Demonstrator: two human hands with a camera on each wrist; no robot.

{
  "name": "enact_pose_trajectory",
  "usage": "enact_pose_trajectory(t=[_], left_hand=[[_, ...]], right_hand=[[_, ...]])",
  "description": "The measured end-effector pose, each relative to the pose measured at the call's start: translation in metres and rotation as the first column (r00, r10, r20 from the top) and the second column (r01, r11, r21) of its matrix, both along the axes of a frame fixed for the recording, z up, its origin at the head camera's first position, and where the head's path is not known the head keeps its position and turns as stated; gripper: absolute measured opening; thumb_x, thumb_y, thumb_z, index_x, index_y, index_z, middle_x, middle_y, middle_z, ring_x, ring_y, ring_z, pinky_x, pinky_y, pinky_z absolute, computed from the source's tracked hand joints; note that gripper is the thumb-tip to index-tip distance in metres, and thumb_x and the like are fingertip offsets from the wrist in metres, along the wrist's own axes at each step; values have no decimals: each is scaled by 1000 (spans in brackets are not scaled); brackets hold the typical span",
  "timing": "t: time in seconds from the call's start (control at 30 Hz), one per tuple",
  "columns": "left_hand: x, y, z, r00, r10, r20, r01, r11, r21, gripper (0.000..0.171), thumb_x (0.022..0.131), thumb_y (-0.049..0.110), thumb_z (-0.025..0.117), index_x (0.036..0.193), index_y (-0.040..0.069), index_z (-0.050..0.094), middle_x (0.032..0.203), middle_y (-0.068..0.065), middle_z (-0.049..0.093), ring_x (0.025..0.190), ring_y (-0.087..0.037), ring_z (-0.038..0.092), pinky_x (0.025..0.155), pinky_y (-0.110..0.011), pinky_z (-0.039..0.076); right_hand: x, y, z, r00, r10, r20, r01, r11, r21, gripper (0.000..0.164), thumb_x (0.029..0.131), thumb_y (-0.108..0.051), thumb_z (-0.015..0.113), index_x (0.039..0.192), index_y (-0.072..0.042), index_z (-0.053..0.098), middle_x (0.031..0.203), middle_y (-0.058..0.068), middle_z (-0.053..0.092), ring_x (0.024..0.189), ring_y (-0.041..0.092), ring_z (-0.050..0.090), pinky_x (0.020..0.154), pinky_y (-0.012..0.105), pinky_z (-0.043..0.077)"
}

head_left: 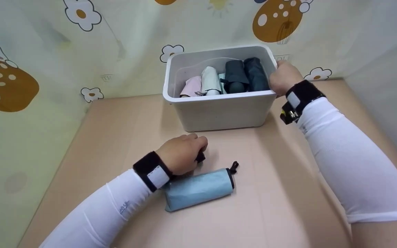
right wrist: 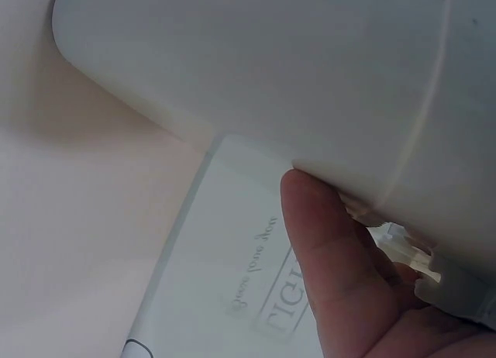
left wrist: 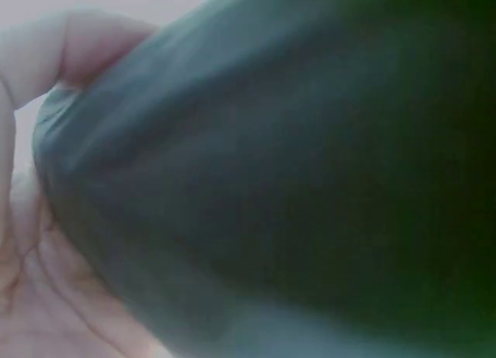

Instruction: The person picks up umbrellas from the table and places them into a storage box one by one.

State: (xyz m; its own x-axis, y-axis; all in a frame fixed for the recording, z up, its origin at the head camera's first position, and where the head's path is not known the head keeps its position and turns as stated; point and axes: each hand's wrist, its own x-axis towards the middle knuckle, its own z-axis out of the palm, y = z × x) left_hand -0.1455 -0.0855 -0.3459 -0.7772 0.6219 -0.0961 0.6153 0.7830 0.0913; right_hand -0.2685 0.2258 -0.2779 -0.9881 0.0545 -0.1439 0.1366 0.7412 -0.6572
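Note:
My right hand [head_left: 284, 78] grips the right end of a pale grey plastic bin [head_left: 224, 112]; its thumb lies against the outer wall in the right wrist view. Inside the bin stand folded umbrellas: a pink one [head_left: 192, 85], a white one [head_left: 211, 79] and two dark ones at the right. In front of the bin, my left hand [head_left: 181, 153] holds a dark folded umbrella [left wrist: 217, 164], mostly hidden under the hand in the head view. Below the left wrist lies a light blue folded umbrella [head_left: 200, 189] with a black cord end.
Bin and umbrellas are on a light brown tabletop [head_left: 122, 117]. A printed curtain [head_left: 126, 41] with flowers and animals hangs behind and at the left. At the right rises a plain pale wall [head_left: 388, 65].

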Motion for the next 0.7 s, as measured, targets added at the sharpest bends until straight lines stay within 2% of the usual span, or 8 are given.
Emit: enact_pose_trajectory(t=[0.17,0.4,0.7], left_hand=[[-1,-3,13,997,-12,-75,12,1000,-3,20,78,19,65,97,20,60,88,2,56,86,-17,54,76,-34,47],[2,-6,31,983,-36,-181,32,999,-25,18,82,18,61,98,16,66,86,0,54,85,-19,52,75,-35,47],[7,-7,46,973,-23,-230,22,1000,-10,17,82,23,64,96,15,62,87,0,52,84,-17,48,75,-33,49]], right_hand=[[1,-1,0,1000,0,-2,0,1000,11,54,85,-5,34,139,-1,30,122,22,50,102,35,53,61,36,55],[1,-1,0,1000,-2,8,2,1000,-4,55,86,-5,33,141,-3,29,124,22,50,104,35,53,63,38,56],[-2,1,-2,1000,14,-7,-14,1000,16,54,86,-6,33,139,-2,32,121,22,52,101,34,54,62,40,55]])
